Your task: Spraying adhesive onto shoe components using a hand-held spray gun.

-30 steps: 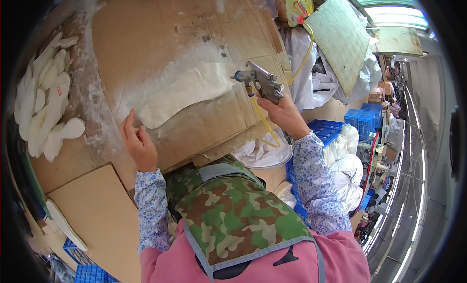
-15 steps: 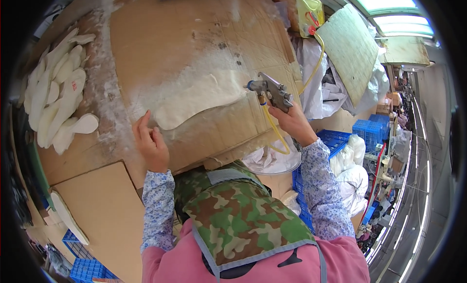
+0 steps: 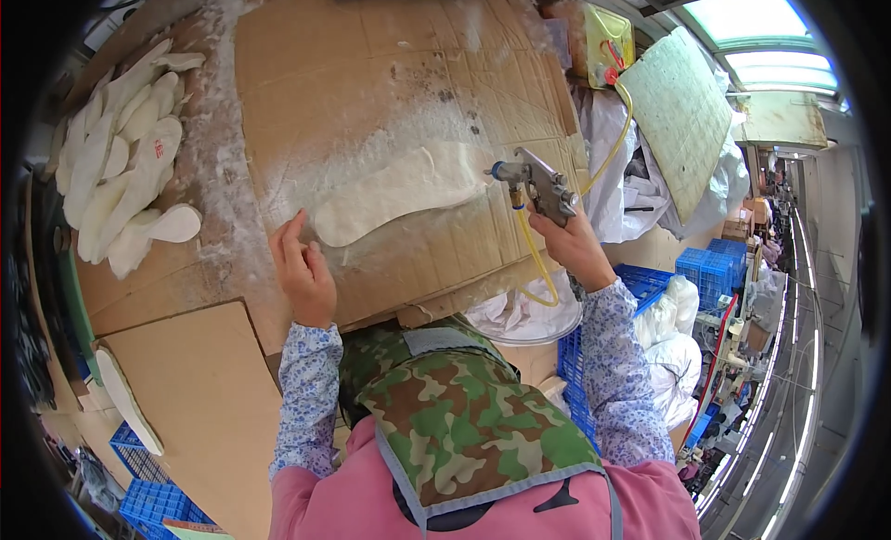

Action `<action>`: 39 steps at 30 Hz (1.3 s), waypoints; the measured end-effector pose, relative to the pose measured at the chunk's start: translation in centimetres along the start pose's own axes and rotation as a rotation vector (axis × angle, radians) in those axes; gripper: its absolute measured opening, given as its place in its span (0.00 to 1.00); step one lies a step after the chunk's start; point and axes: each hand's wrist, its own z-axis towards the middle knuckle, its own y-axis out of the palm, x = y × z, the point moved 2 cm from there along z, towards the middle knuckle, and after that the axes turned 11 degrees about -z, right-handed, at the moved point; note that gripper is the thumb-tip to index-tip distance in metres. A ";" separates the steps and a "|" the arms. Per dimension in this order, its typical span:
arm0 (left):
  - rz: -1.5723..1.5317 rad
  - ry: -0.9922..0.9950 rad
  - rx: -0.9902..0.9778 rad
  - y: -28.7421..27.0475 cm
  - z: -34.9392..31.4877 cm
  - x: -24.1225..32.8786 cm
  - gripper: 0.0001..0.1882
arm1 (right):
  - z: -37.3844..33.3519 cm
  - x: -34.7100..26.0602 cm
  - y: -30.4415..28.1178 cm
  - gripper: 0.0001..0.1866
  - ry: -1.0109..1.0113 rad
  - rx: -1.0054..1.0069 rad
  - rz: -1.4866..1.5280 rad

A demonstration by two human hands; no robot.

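Observation:
A cream insole (image 3: 399, 195) lies flat on a brown cardboard sheet (image 3: 325, 76) in front of me. My right hand (image 3: 574, 245) is wrapped round the grip of a metal spray gun (image 3: 540, 182), whose nozzle points left at the insole's right end. A yellow hose (image 3: 533, 252) hangs from the gun. By the insole's left end is my left hand (image 3: 304, 278), its fingers apart and holding nothing; it stays just off the insole's edge. Whitish residue and dark spots mark the cardboard around the insole.
At the left lies a pile of cream insoles (image 3: 121, 155). A yellow container (image 3: 608, 46) with a hose stands at the far right, beside a leaning board (image 3: 677, 122). Lower right are blue crates (image 3: 703, 275) and white bags (image 3: 670, 364). A cardboard panel (image 3: 190, 391) is lower left.
The whole view has shifted, so the table and pile sit slightly farther right. The spray gun stays near the insole's right end, and my left hand stays near its left end.

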 end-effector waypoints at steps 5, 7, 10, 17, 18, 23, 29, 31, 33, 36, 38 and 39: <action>-0.004 0.008 -0.008 0.1 0.1 0.1 0.23 | 0.0 0.2 -0.1 0.14 -0.016 0.031 -0.033; 0.007 -0.008 -0.010 0.1 0.1 0.2 0.23 | -0.1 -0.1 -0.1 0.14 0.000 0.018 -0.037; 0.004 -0.017 -0.015 0.2 0.2 0.3 0.23 | -0.1 0.2 -0.1 0.14 -0.006 0.016 -0.032; 0.027 -0.019 -0.021 -0.1 0.1 0.2 0.22 | -0.2 0.5 0.2 0.14 -0.013 0.024 0.003; 0.025 -0.026 -0.019 -0.1 0.1 0.2 0.22 | -0.3 0.5 0.2 0.14 -0.014 0.024 0.004; 0.043 -0.039 -0.039 -0.2 0.2 0.2 0.21 | 0.1 0.7 0.4 0.14 -0.081 0.020 -0.029; 0.120 0.075 -0.087 0.4 1.0 0.4 0.20 | -0.2 0.5 -0.2 0.13 -0.046 0.035 0.016; 0.175 0.087 -0.086 0.7 1.1 0.7 0.20 | -0.3 1.0 0.0 0.13 -0.064 0.035 -0.013; 0.187 0.070 -0.123 0.8 1.1 0.0 0.21 | -0.3 1.4 0.1 0.12 -0.165 0.031 -0.049; 0.185 0.049 -0.174 0.7 1.4 0.3 0.22 | -0.1 2.1 2.3 0.11 -0.335 0.057 0.011; 0.178 0.079 -0.188 0.7 1.2 0.4 0.23 | -0.4 1.4 2.9 0.12 -0.343 0.050 -0.031; 0.199 0.066 -0.202 0.8 1.2 0.7 0.25 | -0.7 1.2 2.7 0.12 -0.353 0.084 -0.033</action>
